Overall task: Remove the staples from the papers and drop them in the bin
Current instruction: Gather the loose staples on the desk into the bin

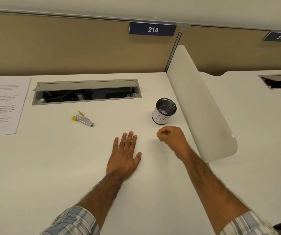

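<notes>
My left hand [124, 156] lies flat on the white desk [51, 158], palm down with the fingers spread and nothing in it. My right hand [172, 136] is curled with thumb and fingertips pinched together, just in front of the bin [160, 118]; anything between the fingers is too small to see. The bin is a small black mesh cup with a white paper label, standing upright. A yellow-handled metal staple remover [83, 118] lies on the desk to the left of both hands. A printed paper sheet [0, 106] lies at the far left edge.
An open cable hatch [87, 92] is sunk into the desk behind the staple remover. A white curved divider [201, 106] rises right beside the bin and my right hand. A tan partition with the sign 214 [153, 29] closes the back.
</notes>
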Action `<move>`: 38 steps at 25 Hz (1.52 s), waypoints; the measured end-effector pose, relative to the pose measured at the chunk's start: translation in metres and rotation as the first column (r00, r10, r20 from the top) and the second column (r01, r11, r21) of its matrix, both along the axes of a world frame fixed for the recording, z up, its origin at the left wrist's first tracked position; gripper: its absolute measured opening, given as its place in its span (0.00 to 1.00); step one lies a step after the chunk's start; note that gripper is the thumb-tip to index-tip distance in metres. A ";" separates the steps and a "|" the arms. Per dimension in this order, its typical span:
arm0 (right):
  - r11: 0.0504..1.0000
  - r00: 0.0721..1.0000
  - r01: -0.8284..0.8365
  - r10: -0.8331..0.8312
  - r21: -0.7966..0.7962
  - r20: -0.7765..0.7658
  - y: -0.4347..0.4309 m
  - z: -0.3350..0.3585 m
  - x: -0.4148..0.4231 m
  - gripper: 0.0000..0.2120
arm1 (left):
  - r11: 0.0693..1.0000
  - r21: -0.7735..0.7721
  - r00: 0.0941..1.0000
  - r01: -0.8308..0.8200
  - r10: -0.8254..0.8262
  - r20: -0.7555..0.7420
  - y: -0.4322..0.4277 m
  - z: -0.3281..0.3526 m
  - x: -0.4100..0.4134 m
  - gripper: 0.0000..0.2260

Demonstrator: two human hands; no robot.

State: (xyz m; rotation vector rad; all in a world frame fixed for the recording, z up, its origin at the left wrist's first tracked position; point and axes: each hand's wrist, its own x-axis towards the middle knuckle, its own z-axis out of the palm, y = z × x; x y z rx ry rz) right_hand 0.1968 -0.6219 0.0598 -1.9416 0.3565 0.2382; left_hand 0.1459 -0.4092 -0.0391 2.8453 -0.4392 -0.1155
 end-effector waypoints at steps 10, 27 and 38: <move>0.970 0.968 0.169 -0.129 -0.175 0.217 -0.026 0.062 0.091 0.06 | 1.000 -0.005 1.000 0.000 0.000 0.007 0.000 0.001 -0.001 0.32; 0.837 0.985 0.013 0.084 -0.547 0.151 -0.020 0.056 0.110 0.10 | 1.000 -0.005 1.000 -0.004 0.004 0.004 0.001 0.002 -0.001 0.32; 0.963 0.967 -0.057 0.119 -0.265 0.226 -0.020 0.063 0.067 0.19 | 1.000 0.007 1.000 0.000 0.000 -0.006 0.000 0.000 0.000 0.32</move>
